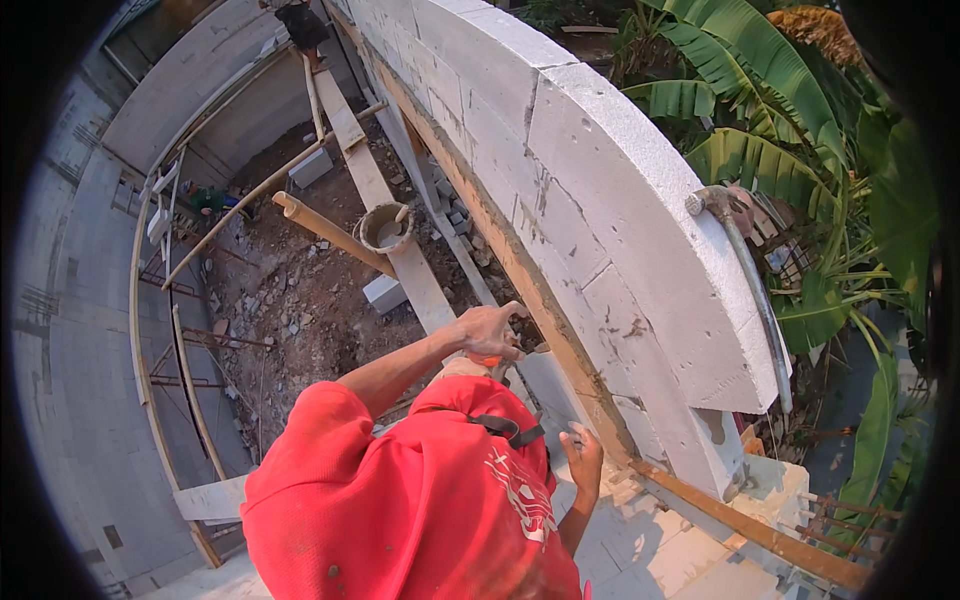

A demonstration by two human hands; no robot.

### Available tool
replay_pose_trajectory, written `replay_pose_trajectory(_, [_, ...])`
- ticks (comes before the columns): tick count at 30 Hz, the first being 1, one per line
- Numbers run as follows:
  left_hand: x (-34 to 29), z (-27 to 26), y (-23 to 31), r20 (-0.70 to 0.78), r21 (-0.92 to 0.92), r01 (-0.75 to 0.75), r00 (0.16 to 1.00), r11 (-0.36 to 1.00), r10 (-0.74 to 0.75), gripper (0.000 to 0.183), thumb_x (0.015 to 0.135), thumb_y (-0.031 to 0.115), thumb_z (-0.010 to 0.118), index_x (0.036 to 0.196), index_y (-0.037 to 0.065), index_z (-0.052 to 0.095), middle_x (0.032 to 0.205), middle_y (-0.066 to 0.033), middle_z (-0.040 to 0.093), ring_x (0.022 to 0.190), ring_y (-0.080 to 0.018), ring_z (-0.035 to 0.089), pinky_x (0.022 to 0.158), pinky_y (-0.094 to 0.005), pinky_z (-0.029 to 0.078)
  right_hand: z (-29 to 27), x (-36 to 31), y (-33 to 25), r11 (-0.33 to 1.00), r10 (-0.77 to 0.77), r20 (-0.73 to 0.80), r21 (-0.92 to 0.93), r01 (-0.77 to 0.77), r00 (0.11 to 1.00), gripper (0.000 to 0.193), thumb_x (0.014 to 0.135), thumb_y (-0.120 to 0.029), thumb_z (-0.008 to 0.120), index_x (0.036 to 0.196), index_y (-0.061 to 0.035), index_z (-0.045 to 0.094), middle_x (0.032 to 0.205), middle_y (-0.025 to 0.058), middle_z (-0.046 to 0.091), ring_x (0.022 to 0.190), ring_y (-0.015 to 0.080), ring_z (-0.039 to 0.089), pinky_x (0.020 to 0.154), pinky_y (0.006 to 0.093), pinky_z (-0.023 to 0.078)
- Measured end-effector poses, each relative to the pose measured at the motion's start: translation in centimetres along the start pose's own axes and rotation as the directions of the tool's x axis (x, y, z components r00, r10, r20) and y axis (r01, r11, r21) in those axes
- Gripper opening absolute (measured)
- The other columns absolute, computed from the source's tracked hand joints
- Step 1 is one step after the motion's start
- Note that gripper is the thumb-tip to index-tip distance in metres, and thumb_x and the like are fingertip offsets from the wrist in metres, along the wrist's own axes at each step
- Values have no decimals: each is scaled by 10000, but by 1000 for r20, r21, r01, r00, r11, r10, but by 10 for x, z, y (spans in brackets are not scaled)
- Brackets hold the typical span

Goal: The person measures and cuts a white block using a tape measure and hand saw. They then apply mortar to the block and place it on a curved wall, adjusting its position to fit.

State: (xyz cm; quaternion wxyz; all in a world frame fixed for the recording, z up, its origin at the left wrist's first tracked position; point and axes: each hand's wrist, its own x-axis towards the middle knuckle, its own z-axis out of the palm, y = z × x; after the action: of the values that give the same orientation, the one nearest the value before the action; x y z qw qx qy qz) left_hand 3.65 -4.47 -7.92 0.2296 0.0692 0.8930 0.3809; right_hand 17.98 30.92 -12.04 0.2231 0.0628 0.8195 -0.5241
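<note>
My left hand (490,332) is stretched out in front of my red shirt, its fingers bent and apart. A small orange thing (487,361) shows just beneath it; I cannot tell what it is or whether the hand touches it. Lower and to the right, my right hand (583,458) is held near the wall, fingers loosely curled and apart with nothing seen in them. Beside both hands rises a wall of white blocks (610,235). A hammer (742,270) with a metal head lies along its top edge, beyond the reach of either hand.
A bucket of grey mix (387,229) with a tool in it stands on a narrow plank (425,290). A wooden beam (500,240) runs along the wall. Bamboo poles (330,235) cross above rubble ground (280,290). Another person (300,28) is at the plank's far end. Banana leaves (770,165) hang outside.
</note>
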Motion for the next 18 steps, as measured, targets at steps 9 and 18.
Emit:
replay_pose_trajectory(9, [-111, 82, -261, -34, -391, 855, 356, 340, -934, 601, 740, 459, 788, 1145, 16, 747, 1195, -211, 717, 1085, -292, 710, 934, -415, 542, 6, 100, -67, 915, -311, -37, -280, 289, 950, 218, 926, -209, 712, 957, 6, 702, 765, 85, 682, 684, 161, 646, 672, 332, 514])
replay_pose_trajectory(18, [-189, 140, -313, 238, -522, 849, 233, 78, -943, 614, 749, 482, 750, 1159, 25, 739, 1241, -184, 707, 1162, -294, 677, 956, -385, 527, 40, 178, -154, 872, -406, -74, -331, 361, 911, 264, 924, -179, 704, 761, 6, 608, 653, 66, 604, 600, 129, 510, 592, 346, 433])
